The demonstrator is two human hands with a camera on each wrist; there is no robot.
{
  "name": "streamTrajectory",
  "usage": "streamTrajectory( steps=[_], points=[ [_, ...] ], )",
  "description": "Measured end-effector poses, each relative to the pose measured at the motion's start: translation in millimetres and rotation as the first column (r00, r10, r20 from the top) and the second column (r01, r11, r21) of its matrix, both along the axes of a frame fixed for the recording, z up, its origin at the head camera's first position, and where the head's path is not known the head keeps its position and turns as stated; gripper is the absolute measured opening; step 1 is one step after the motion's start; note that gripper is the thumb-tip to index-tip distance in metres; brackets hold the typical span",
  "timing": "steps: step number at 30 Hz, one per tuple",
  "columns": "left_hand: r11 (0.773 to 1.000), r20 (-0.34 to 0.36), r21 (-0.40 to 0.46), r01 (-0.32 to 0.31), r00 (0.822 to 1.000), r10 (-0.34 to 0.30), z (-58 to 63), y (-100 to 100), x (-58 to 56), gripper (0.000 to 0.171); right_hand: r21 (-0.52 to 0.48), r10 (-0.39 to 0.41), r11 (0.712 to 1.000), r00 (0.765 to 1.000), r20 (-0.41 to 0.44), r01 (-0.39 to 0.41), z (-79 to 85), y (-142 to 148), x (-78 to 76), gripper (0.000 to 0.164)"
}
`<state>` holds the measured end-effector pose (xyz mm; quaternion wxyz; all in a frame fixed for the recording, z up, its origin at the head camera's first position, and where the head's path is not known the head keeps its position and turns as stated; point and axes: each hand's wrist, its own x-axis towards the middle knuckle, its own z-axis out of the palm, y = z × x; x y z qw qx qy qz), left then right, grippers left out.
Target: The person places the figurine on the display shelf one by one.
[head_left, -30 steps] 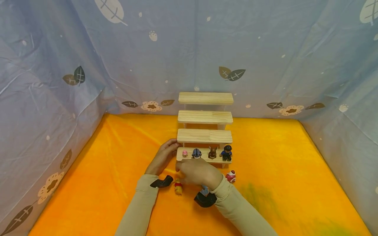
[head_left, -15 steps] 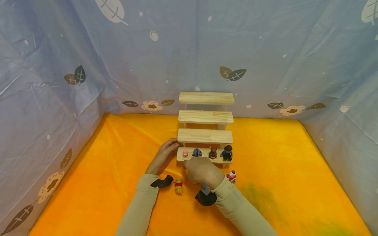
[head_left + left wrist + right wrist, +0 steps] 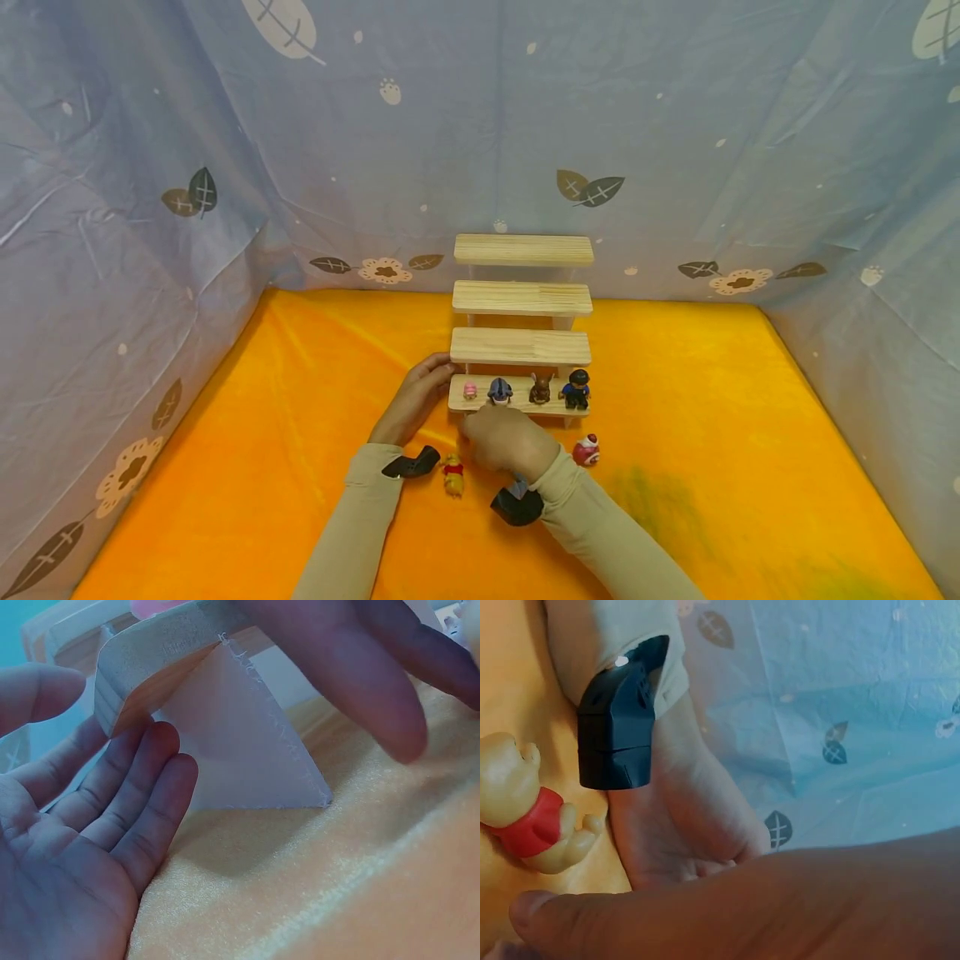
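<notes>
My left hand [image 3: 415, 402] rests at the left end of a stepped wooden display stand [image 3: 521, 344]. In the left wrist view its fingers [image 3: 154, 780] reach under the end of the bottom step, and the thumb lies apart above them. My right hand [image 3: 510, 439] is just in front of the bottom step, its fingers hidden from the head view. Two of its fingers [image 3: 375, 705] stretch straight in the left wrist view. On that step stand a pink figurine [image 3: 470, 390], a grey-blue donkey figurine [image 3: 499, 390], a brown eared figurine [image 3: 540, 389] and a dark-haired toy figure [image 3: 576, 389].
On the orange cloth [image 3: 712, 433] lies a yellow bear figurine [image 3: 453, 476] in a red shirt, between the forearms. A pink-and-white figurine [image 3: 587, 450] lies right of my right wrist. Something light blue [image 3: 519, 486] shows under that wrist. Patterned curtains [image 3: 495, 125] enclose the back and sides.
The right hand has shifted slightly right along the front of the bottom step, briefly covering the donkey's lower part before drawing back. The left hand and the figurines have stayed put.
</notes>
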<state>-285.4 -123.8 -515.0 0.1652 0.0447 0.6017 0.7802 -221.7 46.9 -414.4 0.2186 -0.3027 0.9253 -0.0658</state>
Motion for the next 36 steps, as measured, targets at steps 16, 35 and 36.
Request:
streamTrajectory(
  steps=[16,35,36],
  points=[
    [1.000,0.002,0.002,0.015,1.000,-0.015,-1.2,0.0,-1.5,0.041,0.133,0.043,0.991,0.997,-0.071,-0.033,-0.9,1.5,0.5,0.005],
    [1.000,-0.003,0.005,0.012,1.000,-0.012,-3.2,-0.6,-1.6,0.039,0.122,0.079,0.990,0.992,-0.098,-0.066,-1.3,1.0,5.7,0.022],
    [1.000,-0.001,0.002,0.009,1.000,-0.009,-2.9,-0.4,-1.4,0.039,0.102,0.080,0.992,0.993,-0.085,-0.071,-0.9,1.7,5.6,0.022]
  ],
)
